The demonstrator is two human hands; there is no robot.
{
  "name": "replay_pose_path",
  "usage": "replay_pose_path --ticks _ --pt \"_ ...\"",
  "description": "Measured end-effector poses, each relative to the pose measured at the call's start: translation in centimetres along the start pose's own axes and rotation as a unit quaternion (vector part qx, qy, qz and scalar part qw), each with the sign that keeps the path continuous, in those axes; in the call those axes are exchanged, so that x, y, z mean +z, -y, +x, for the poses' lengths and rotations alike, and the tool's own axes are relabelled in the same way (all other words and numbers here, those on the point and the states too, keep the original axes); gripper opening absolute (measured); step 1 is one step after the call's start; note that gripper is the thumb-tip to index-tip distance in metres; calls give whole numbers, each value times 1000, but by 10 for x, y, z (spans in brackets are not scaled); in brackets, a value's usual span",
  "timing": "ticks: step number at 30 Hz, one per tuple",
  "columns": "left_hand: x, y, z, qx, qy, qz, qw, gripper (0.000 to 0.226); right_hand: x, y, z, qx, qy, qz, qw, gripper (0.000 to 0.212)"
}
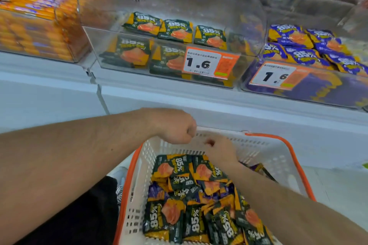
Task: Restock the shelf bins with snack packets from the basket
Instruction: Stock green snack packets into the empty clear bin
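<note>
Clear plastic middle shelf bin (139,49): open top, green-and-orange snack packets (176,31) low inside, ample room above. Purple-packet bin (256,83) at right: heaped near its front wall. White mesh basket with orange rim (278,157): far end unfilled; both forearms cross its opening.

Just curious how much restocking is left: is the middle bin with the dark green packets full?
No, partly filled. The middle bin holds only a low layer of green packets, with clear wall above them.

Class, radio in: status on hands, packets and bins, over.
Left hand fisted at the basket rim, grip unclear. Right hand curled above the packets, none visibly held. Middle bin part-filled. Nothing in the way.
</note>
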State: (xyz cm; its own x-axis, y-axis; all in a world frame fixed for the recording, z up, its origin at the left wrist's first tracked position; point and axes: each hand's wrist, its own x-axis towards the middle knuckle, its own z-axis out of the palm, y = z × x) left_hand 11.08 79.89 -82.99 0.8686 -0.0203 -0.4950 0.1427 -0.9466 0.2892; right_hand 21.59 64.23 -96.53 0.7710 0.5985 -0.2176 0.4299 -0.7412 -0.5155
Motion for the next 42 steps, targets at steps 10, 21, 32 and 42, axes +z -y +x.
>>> replay_pose_path --ticks 10,21,32,42 --pt "8 8 24 -37 57 47 997 29 74 -76 -9 110 225 -214 944 121" --pt "1 -6 25 -58 65 47 995 31 62 -63 -34 -55 180 -306 933 36" --pt "-12 -11 -37 -103 -35 -15 994 42 -45 16 -23 37 43 181 982 29" --pt "-9 -19 -56 -74 -288 -369 881 28 -127 71 -49 31 177 570 802 23"
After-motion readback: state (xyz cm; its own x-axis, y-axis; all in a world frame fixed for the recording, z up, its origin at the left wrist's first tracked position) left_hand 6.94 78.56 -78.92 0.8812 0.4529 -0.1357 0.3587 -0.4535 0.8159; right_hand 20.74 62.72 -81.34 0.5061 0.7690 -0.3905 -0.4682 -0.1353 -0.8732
